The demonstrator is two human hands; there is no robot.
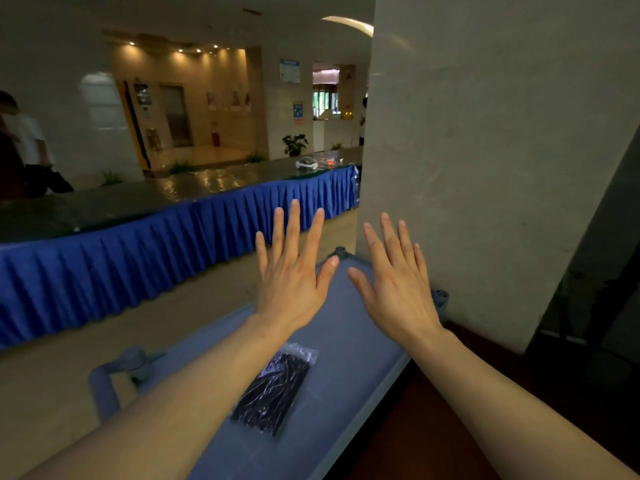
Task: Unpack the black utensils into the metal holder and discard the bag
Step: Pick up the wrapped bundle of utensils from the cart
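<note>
Both of the person's bare arms are reaching forward over a pale blue-grey cart top [349, 344], and both hands are being held out flat with the backs showing and the fingers spread wide apart, gripping nothing. The left hand [292, 282] is hovering above the far end of the cart, its fingertips pointing toward a long table dressed in a pleated blue skirt [145, 261]; the right hand [398, 292] is hanging just beside it, thumbs nearly meeting, its fingers lying in front of a pale stone pillar [485, 150] that is standing right behind the cart. The clear plastic bag [275, 389] of black utensils is lying flat on the cart top nearer the person, between the two forearms and closer to the left one, sealed and untouched, its long side running diagonally with the cart. Whether the dark pieces inside are forks, spoons or sticks is too blurry to tell. A rounded grey handle [107, 379] is sticking out at the cart's left side, and small grey corner posts [341, 252] are showing at its far end. On the distant end of the skirted table something white and rounded [306, 163] is sitting. Further back, the lobby is glowing under ceiling spotlights, a potted plant [294, 144] is standing by a wall, and another person in a white top [26, 140] is standing at the far left edge
</note>
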